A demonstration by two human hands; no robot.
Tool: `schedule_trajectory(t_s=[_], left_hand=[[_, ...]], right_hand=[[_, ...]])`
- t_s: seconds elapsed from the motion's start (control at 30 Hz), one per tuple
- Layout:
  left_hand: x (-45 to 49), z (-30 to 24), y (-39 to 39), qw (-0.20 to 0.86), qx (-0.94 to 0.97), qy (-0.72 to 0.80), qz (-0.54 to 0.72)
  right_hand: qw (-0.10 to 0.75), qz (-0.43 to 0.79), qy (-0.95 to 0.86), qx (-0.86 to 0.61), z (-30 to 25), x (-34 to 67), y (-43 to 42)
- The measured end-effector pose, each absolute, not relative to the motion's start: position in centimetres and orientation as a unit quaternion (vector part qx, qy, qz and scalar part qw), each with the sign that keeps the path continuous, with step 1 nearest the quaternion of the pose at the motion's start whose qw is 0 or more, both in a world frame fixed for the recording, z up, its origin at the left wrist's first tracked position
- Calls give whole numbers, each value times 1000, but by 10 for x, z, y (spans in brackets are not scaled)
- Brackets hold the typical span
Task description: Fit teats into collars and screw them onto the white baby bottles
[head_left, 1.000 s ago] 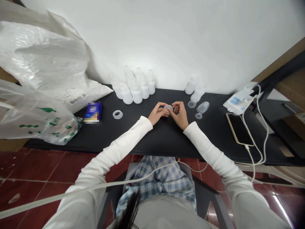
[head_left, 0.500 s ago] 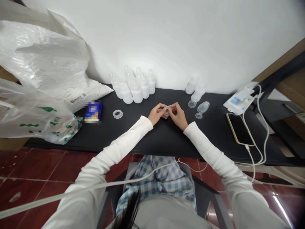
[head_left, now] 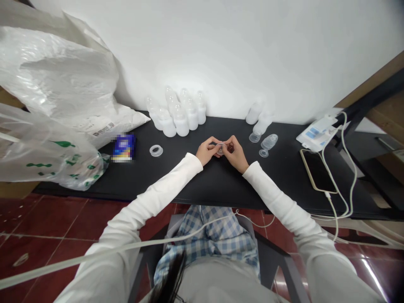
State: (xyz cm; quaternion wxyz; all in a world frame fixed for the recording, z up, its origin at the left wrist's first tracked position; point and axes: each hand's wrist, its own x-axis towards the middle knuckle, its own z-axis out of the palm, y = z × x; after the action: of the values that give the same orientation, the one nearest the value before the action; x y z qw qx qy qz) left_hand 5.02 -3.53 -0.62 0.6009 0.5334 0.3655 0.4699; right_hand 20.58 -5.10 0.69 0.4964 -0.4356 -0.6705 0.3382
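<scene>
Over the middle of a black table (head_left: 214, 181), my left hand (head_left: 206, 151) and my right hand (head_left: 235, 153) meet, both pinching a small translucent bottle ring with a teat (head_left: 220, 147) between their fingertips. A loose white ring (head_left: 155, 150) lies on the table to the left of my left hand. Several white baby bottles (head_left: 178, 113) stand in a cluster against the wall behind my hands. More bottle parts (head_left: 263, 134) lie to the right, among them clear caps and teats.
Large plastic bags (head_left: 53, 105) fill the left end of the table, with a small blue packet (head_left: 123, 148) beside them. A phone (head_left: 317, 170) on a white cable (head_left: 344, 168) and a white pouch (head_left: 315, 132) lie at the right. A red tiled floor shows below.
The small piece between my fingers has been turned and squeezed tighter; my fingertips have drawn closer together. Nothing else on the table has moved.
</scene>
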Motion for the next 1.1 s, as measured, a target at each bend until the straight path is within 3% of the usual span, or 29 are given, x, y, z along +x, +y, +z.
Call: schedule_trajectory(t_s=[1.1], left_hand=[[53,-10,-41,524,547,411,506]], right_hand=[[532,341,-636,-442,-3,203,-47]])
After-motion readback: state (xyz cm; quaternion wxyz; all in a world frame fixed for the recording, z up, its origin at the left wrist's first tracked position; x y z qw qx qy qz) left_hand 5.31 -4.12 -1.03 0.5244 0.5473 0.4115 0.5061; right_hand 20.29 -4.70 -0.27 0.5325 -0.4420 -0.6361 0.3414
